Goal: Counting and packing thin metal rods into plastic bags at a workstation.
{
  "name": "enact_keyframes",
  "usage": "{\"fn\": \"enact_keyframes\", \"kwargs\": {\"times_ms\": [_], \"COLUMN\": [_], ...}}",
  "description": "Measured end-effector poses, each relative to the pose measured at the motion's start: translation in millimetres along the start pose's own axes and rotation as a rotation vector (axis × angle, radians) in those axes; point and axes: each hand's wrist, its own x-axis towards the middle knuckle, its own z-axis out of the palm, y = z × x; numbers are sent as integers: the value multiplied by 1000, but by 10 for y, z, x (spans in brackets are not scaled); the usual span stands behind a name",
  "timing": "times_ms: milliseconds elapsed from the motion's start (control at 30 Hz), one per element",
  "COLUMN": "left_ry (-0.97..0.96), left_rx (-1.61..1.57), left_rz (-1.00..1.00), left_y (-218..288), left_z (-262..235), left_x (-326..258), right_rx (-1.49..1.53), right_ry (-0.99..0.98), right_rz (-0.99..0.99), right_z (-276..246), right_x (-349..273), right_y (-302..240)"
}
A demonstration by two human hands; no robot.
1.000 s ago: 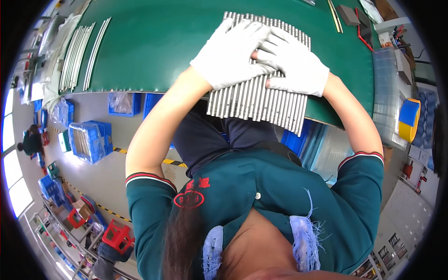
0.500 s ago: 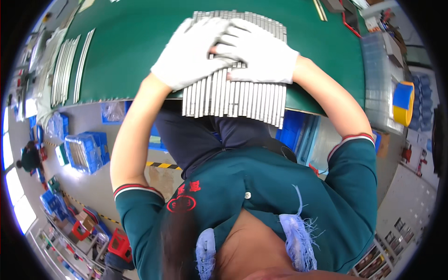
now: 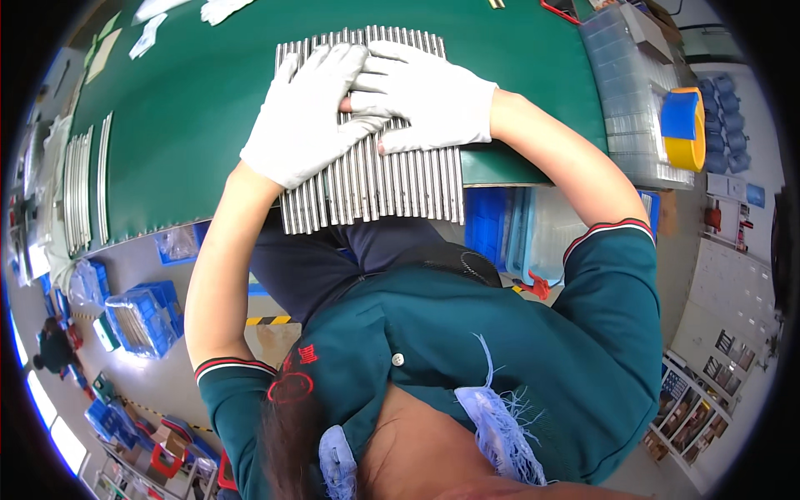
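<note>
A row of slim metal rods (image 3: 375, 187) lies side by side on the green table, their near ends sticking out past its front edge. On top of them rests my left hand (image 3: 312, 117), in a white glove, laid flat with fingers stretched over the rods. My right hand (image 3: 429, 96), gloved too, lies flat across the rods from the right, fingers apart. The fingers of both hands meet and partly overlap near the middle. A bare fingertip shows through each glove. Neither hand is wrapped round a rod.
More thin rods (image 3: 77, 192) lie at the table's left end. White gloves (image 3: 221, 8) and paper pieces are at the far side. Clear plastic trays (image 3: 621, 108) stand at the right, with yellow and blue tape rolls (image 3: 685, 129). Blue crates (image 3: 146, 317) are on the floor at left.
The view has shifted, so the table, rods and hands appear further left. Both hands stay flat on the rods, with the left fingers a little straighter.
</note>
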Motion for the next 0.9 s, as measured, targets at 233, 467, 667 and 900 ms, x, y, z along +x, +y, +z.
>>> {"fn": "enact_keyframes", "kwargs": {"times_ms": [233, 467, 667, 900], "left_ry": [79, -198, -259, -184], "left_rx": [-338, 73, -50, -104], "left_rz": [-29, -104, -46, 50], "left_y": [350, -234, 97, 346], "left_z": [58, -422, -294, -32], "left_x": [245, -281, -208, 103], "right_rx": [-67, -12, 42, 128], "right_ry": [17, 255, 290, 413], "right_rz": [126, 409, 492, 592], "right_z": [-124, -120, -43, -43], "right_x": [-850, -1268, -1221, -1333], "right_y": [191, 183, 182, 372]}}
